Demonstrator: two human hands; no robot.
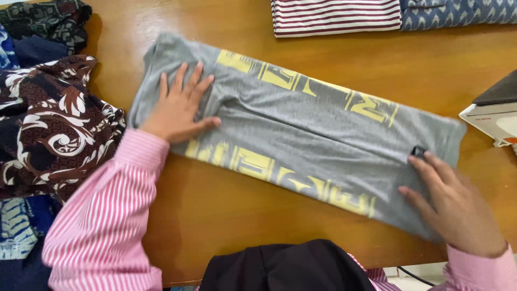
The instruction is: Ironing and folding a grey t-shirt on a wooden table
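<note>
Left hand (180, 105) lies flat with its fingers spread wide on the upper-left end of a grey T-shirt (301, 126), palm down and gripping nothing, the thumb pointing toward the middle of the cloth. Right hand (455, 207) rests on the opposite, lower-right end of the same shirt, fingers loosely extended and pressed on the fabric, likewise holding nothing; its fingertips sit just beside a small black tag (418, 151) on the cloth. The shirt is folded into a long narrow band that runs aslant across a wooden table (215, 205), from upper left to lower right, and yellow printed blocks show along both of its long edges. Both arms wear pink-and-white striped sleeves (107, 215), and a dark garment (285, 269) shows at the bottom edge, close to the person's body. To the left of the shirt, a heap of dark patterned clothes (48, 124), brown with white swirls, lies on the table, just beside the left sleeve. At the top edge, well apart from the hands, lie a folded red-and-white striped shirt (336, 16) and, touching its right side, a folded blue patterned shirt (458, 13). A white and dark iron (493, 113) sits at the right edge, near the shirt's far end.
</note>
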